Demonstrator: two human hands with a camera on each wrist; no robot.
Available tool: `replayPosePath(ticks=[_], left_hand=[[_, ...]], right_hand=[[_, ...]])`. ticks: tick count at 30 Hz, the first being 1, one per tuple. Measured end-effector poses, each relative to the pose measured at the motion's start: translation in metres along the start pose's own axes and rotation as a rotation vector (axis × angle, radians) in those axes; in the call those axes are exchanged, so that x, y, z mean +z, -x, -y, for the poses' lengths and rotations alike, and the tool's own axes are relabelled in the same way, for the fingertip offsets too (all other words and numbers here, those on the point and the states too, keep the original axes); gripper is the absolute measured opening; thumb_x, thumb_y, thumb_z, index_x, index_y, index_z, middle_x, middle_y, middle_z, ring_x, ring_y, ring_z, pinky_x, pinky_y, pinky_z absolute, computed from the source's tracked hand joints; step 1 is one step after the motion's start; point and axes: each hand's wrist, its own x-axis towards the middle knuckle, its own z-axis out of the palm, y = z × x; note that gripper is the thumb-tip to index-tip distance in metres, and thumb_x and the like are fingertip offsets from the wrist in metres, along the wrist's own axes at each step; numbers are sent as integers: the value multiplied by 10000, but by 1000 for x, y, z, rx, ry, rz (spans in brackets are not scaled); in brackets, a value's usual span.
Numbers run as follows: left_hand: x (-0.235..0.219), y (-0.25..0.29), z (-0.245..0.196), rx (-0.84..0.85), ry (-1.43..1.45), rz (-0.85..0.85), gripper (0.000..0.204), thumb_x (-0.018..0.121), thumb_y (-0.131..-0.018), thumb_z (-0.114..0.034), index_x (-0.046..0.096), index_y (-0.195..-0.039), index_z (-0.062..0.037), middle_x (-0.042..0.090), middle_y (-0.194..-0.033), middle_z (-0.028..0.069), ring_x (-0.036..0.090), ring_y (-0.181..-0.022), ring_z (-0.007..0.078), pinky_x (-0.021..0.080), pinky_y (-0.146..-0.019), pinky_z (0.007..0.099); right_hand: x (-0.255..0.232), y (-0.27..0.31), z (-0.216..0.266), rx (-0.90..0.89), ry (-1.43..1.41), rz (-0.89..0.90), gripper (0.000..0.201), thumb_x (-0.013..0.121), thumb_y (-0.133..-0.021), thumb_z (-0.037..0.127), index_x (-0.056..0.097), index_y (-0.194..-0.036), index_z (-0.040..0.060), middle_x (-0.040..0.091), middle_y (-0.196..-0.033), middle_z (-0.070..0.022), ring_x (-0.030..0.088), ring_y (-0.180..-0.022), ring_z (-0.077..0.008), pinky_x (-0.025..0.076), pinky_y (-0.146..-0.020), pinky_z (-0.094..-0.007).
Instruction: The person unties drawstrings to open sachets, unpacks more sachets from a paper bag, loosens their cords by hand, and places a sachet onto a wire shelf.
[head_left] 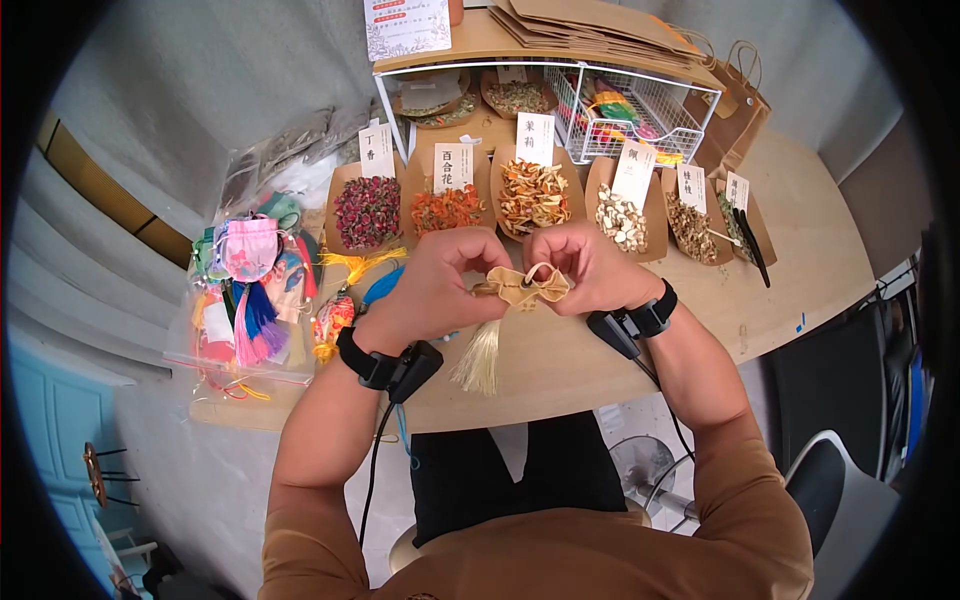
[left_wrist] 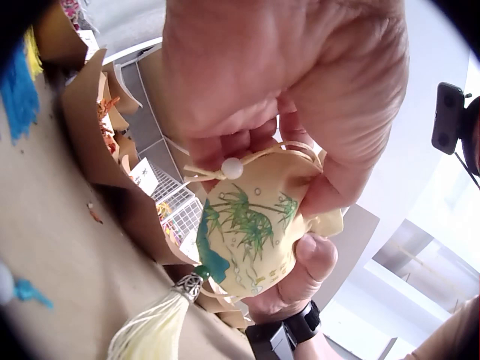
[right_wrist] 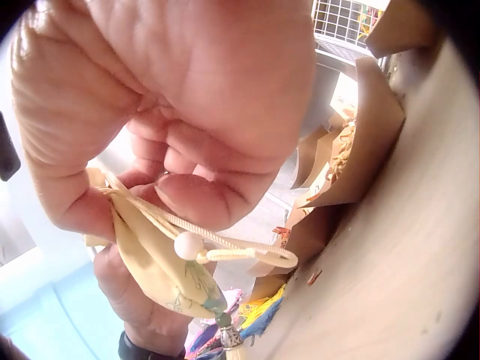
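A cream drawstring sachet pouch (head_left: pixel 522 288) is held up over the table's near side, its gathered mouth facing up. My left hand (head_left: pixel 447 278) pinches one side of that mouth, while my right hand (head_left: pixel 592 268) pinches the other between thumb and fingers. Green bamboo-like leaves are painted on the cloth, as the left wrist view shows. A cord with a white bead (left_wrist: pixel 232 168) loops out at the neck. From the pouch's bottom hangs a pale cream tassel (head_left: pixel 478 360), topped by a silver bead (right_wrist: pixel 231 337). The inside of the pouch is hidden.
Paper trays of dried flowers (head_left: pixel 447 210) with labels line up behind the hands. Black tongs (head_left: pixel 750 248) lie in the rightmost tray. At left sits a plastic bag of colourful pouches (head_left: pixel 248 250); an orange pouch (head_left: pixel 333 322) lies near my left forearm. A white-framed shelf (head_left: pixel 548 62) stands behind.
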Motion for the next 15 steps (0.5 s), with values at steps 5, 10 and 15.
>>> replayPosePath(ticks=[5, 10, 15], left_hand=[[0, -1, 2, 47, 12, -7, 233, 660, -633, 125, 551, -791, -5, 560, -831, 25, 520, -770, 71, 417, -684, 208], [-5, -1, 6, 102, -11, 37, 198, 694, -675, 55, 557, -804, -9, 569, -836, 5, 559, -802, 66, 476, -724, 230], [-1, -3, -6, 34, 123, 4, 277, 716, -719, 48, 525, -903, -33, 545, -916, 13, 551, -878, 89, 460, -795, 246]], right_hand=[[-1, 0, 1, 4, -11, -10, 202, 635, -643, -74, 555, -788, 41, 546, -730, 73, 472, -658, 13, 357, -555, -167], [0, 0, 8, 40, -118, 31, 209, 624, -659, -85, 558, -818, 33, 558, -745, 71, 492, -670, 13, 383, -573, -162], [-11, 0, 3, 74, -88, 42, 183, 655, -718, -59, 542, -814, 48, 547, -735, 75, 491, -657, 20, 374, -559, -161]])
